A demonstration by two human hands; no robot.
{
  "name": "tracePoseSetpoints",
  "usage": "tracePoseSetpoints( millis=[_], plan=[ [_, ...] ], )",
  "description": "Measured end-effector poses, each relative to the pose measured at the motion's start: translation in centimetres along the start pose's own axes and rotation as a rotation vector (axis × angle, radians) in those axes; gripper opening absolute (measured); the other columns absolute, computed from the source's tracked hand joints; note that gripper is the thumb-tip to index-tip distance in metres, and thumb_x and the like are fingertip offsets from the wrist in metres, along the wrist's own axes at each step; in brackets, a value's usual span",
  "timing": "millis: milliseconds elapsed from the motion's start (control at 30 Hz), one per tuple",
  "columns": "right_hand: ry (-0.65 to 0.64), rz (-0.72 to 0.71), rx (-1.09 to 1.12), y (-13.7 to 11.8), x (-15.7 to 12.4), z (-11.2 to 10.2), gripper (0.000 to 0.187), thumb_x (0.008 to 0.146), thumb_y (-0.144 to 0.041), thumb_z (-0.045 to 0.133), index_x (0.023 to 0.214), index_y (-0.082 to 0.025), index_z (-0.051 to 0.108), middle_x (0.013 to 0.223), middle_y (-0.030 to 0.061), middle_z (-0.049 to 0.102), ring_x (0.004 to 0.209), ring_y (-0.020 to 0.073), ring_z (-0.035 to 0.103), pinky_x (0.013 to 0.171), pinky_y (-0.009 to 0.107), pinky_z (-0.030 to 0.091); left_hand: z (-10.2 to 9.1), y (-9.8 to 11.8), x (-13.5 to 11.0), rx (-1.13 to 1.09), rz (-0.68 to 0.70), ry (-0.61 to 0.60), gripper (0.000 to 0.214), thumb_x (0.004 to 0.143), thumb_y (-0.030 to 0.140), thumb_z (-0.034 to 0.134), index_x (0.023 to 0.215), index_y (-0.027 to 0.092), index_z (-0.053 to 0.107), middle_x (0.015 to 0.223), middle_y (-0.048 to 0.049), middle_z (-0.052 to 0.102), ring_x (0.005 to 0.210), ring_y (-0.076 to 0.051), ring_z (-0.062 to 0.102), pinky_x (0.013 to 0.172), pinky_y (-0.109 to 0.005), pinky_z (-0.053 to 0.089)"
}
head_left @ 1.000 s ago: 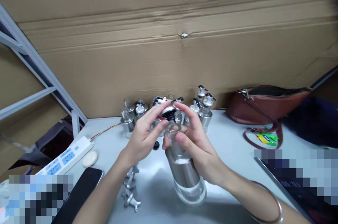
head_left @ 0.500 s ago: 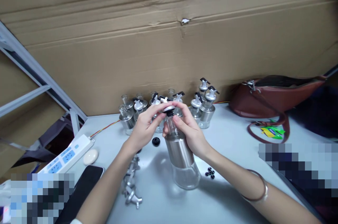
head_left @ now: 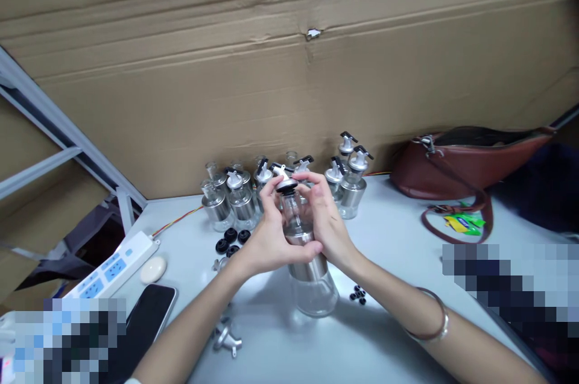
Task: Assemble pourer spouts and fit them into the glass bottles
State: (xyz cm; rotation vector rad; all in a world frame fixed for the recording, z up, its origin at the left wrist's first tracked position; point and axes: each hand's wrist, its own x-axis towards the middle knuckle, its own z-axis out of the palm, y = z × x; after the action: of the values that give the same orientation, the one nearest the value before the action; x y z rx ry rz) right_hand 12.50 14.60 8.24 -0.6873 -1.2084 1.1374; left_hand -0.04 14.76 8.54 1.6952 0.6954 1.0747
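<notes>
A glass bottle (head_left: 312, 295) with a brushed metal sleeve leans slightly toward the back in front of me, its base at the table. In its neck sits a silver pourer (head_left: 286, 184) with a black ribbed stopper. My left hand (head_left: 269, 242) grips it from the left, fingertips on the pourer's rim and thumb across the sleeve. From the right, my right hand (head_left: 329, 221) wraps the shoulder, its index finger at the pourer; some fingers are hidden behind the bottle. Black stoppers (head_left: 231, 239) and silver pourer tops (head_left: 227, 340) lie beside my left forearm, partly covered by it.
Several similar bottles (head_left: 244, 206) stand along the cardboard wall (head_left: 181, 100), many with pourers. Small black caps (head_left: 358, 295) lie right of the bottle. A brown handbag (head_left: 470, 161) sits at right; a power strip (head_left: 113, 266), white oval object (head_left: 154, 269) and phone (head_left: 149, 317) are left.
My left hand has dropped from the pourer's top to the bottle's side, its thumb now across the sleeve. My right hand's thumb has left the neck front. The black stoppers have come into view.
</notes>
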Motion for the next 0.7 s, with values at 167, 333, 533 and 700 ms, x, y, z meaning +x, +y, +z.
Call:
tracePoseSetpoints(
  millis=[167,333,533,700],
  plan=[
    [0.018,-0.061,-0.050,0.2,0.0,0.1,0.038,0.095,-0.062,0.040,0.114,-0.033,0.057,0.122,0.0047,0.060,0.108,0.0219,0.060,0.088,0.040,0.053,1.4,-1.0,0.3,-0.074,0.118,0.241,0.064,0.076,0.029,0.067,0.128,0.029,0.030,0.091,0.0008,0.055,0.070,-0.015,0.058,0.067,-0.031,0.051],
    [0.081,-0.022,-0.043,0.6,-0.2,0.5,0.042,0.095,-0.063,0.037,0.112,-0.030,0.057,0.113,0.0050,0.063,0.083,0.0184,0.064,0.076,0.038,0.055,2.1,-1.4,0.1,-0.087,0.091,0.337,0.052,0.080,0.028,0.063,0.126,0.029,0.039,0.078,0.0042,0.052,0.059,-0.013,0.046,0.059,-0.028,0.041],
    [0.162,0.010,-0.039,1.1,-0.3,0.6,0.040,0.094,-0.064,0.041,0.096,-0.027,0.055,0.091,0.0013,0.062,0.074,0.0167,0.061,0.071,0.034,0.053,2.6,-1.6,-0.1,-0.161,0.031,0.382,0.041,0.079,0.026,0.063,0.116,0.027,0.045,0.085,0.0016,0.054,0.073,-0.016,0.057,0.070,-0.032,0.047],
    [0.203,0.023,-0.030,1.0,-0.5,0.7,0.044,0.090,-0.069,0.043,0.088,-0.026,0.054,0.086,0.0013,0.060,0.077,0.0183,0.059,0.072,0.034,0.051,2.7,-1.4,-0.2,-0.193,0.003,0.405,0.036,0.076,0.024,0.063,0.109,0.026,0.049,0.089,0.0012,0.058,0.070,-0.014,0.056,0.068,-0.029,0.046]
  ],
)
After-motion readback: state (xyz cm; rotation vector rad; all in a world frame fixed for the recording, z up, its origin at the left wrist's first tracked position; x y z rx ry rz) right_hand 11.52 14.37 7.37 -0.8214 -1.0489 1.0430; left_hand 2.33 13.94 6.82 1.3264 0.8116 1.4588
